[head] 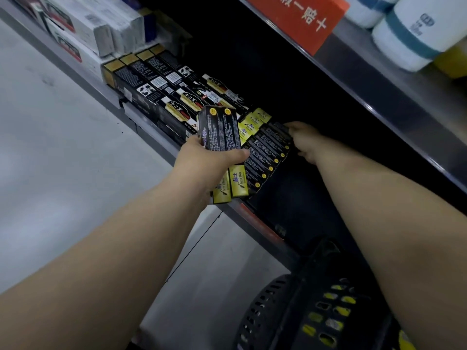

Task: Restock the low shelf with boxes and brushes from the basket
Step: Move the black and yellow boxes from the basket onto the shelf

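Head: orange sign [298, 21], white rolls [409, 39] overhead; black boxes [267, 152] crowd shelf [161, 145].

Orange sign [300, 18] on upper shelf [379, 79] edge; white teal-banded rolls [414, 34] stand there; grey floor [50, 173] below.

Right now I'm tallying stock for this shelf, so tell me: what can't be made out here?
Head view:
- Basket contents: cut off by the bottom edge and covered by the right forearm.
- Low shelf depth: lost in shadow under the upper shelf.
- Right grip: fingers blend into shadow at the shelved boxes, so its hold is unclear.
- Print on the held boxes in the left grip: too small.
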Demonstrator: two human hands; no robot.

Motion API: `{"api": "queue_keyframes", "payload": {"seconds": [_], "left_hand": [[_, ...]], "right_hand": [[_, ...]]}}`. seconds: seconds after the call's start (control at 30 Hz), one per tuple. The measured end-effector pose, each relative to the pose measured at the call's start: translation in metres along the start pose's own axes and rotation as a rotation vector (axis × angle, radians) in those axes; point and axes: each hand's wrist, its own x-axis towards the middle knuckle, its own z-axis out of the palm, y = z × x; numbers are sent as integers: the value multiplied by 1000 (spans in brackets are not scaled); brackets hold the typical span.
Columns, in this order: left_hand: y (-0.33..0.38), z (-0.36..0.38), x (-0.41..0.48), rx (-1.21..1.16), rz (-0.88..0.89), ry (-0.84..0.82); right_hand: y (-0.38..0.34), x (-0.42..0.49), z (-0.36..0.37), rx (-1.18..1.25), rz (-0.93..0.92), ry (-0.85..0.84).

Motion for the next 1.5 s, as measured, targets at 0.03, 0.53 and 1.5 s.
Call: {"api": "queue_keyframes", "payload": {"seconds": [0.03,0.53,1.5], "left_hand": [[-1,0,1,2,-1,0],[6,1,-2,-45,-154,-137],[33,-19,-10,-234,-63,240]], "right_hand": [[0,2,3,-48,-18,-11],[-62,-88,3,303,-183,-593],[-15,-104,31,-342,-329,-41]]}}
